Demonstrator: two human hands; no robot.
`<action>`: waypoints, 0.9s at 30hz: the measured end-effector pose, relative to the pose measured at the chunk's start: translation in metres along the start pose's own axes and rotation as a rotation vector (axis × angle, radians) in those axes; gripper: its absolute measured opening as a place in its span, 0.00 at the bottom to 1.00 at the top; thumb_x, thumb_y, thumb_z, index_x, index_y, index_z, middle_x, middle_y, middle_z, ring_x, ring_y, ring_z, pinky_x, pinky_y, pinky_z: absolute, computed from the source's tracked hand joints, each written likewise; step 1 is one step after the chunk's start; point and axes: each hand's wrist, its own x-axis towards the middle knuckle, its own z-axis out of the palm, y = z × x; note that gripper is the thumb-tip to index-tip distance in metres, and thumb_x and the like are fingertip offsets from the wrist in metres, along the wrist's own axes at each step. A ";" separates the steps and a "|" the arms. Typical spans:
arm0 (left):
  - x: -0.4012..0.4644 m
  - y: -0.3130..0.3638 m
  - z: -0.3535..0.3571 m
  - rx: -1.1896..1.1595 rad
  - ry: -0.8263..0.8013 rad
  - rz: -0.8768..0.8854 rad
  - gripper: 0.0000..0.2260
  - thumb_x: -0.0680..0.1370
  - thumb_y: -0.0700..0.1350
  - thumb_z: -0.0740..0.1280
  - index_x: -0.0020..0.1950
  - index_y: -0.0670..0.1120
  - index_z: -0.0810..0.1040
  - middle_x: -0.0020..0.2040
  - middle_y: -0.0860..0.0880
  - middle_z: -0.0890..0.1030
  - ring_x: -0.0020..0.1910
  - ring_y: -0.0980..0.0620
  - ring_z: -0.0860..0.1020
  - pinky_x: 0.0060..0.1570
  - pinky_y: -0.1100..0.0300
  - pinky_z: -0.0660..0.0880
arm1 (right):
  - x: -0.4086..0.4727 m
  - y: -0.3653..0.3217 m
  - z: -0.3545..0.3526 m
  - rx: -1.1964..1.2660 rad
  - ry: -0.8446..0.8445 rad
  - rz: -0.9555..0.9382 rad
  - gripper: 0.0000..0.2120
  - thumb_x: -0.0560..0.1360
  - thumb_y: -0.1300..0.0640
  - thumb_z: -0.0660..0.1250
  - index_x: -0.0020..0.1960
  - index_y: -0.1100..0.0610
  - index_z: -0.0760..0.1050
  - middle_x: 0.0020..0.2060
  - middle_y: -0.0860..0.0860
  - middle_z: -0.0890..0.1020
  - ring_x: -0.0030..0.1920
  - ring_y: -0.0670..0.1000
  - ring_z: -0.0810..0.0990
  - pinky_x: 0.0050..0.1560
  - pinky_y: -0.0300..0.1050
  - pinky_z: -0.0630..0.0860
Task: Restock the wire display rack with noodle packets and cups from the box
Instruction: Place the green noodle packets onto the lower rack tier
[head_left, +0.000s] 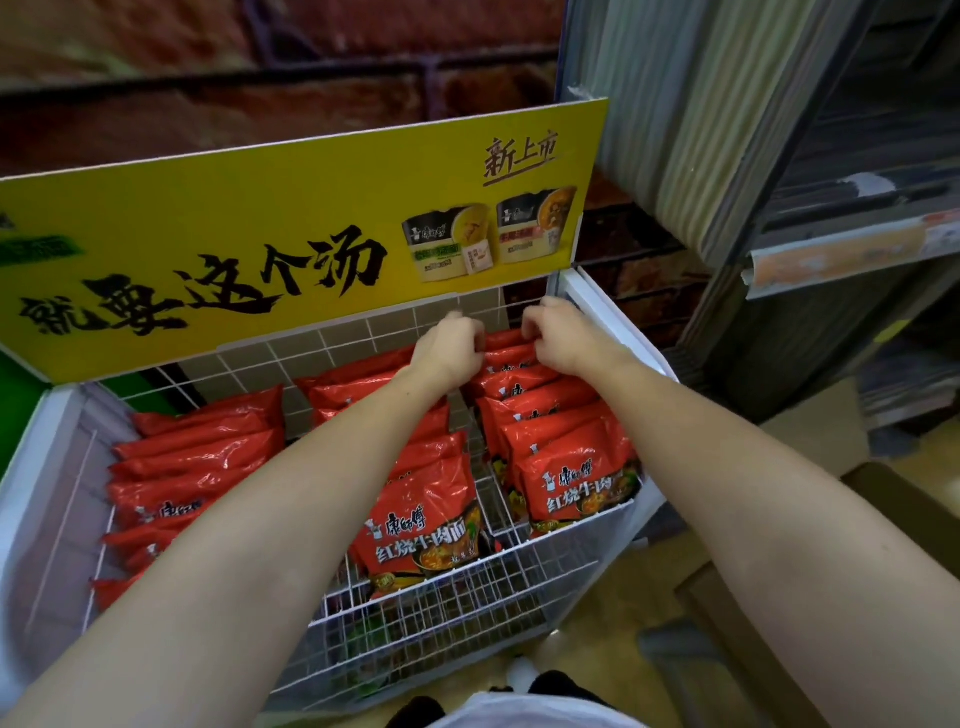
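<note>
From the head camera, looking down over my own forearms, I had both hands reaching to the far end of the wire display rack, up against its back grid under the yellow sign. My left hand was curled, its fingers bent down over the top edge of the rearmost noodle packets in the right-hand row; my right hand was curled the same way just beside it, pinching at the same red edges. Exactly how many packets each hand had hold of I could not tell, since my knuckles hid the fingertips. I judged that I held them by the top edge because the packets stood upright, leaning one behind another like files, and the only room left in that row was at the very back, so a packet had to be slid down from above and pressed flat against the ones in front. The packets I was working lay directly under and between my two hands, touching both. The middle row and the left row stood filled with the same red packets, apart from my hands. No cups and no box showed clearly in this view
</note>
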 end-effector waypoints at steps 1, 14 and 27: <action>0.000 0.002 -0.001 -0.010 0.007 0.016 0.04 0.77 0.43 0.70 0.51 0.46 0.80 0.58 0.42 0.79 0.58 0.40 0.79 0.51 0.50 0.77 | -0.002 -0.001 -0.002 0.030 -0.029 0.020 0.10 0.72 0.66 0.65 0.47 0.53 0.79 0.49 0.53 0.79 0.53 0.57 0.79 0.53 0.49 0.77; -0.016 0.036 0.012 -0.077 -0.242 0.230 0.10 0.74 0.48 0.74 0.37 0.49 0.76 0.42 0.48 0.81 0.47 0.45 0.80 0.46 0.53 0.78 | -0.070 -0.003 0.014 0.017 -0.038 0.135 0.08 0.77 0.61 0.64 0.56 0.58 0.76 0.53 0.58 0.81 0.54 0.59 0.79 0.49 0.48 0.72; -0.062 0.064 0.029 0.100 -0.380 0.281 0.19 0.67 0.54 0.81 0.46 0.51 0.74 0.49 0.51 0.78 0.50 0.47 0.76 0.45 0.54 0.70 | -0.135 -0.018 0.038 0.064 0.050 0.265 0.11 0.77 0.63 0.63 0.58 0.62 0.77 0.55 0.59 0.76 0.56 0.60 0.75 0.57 0.52 0.72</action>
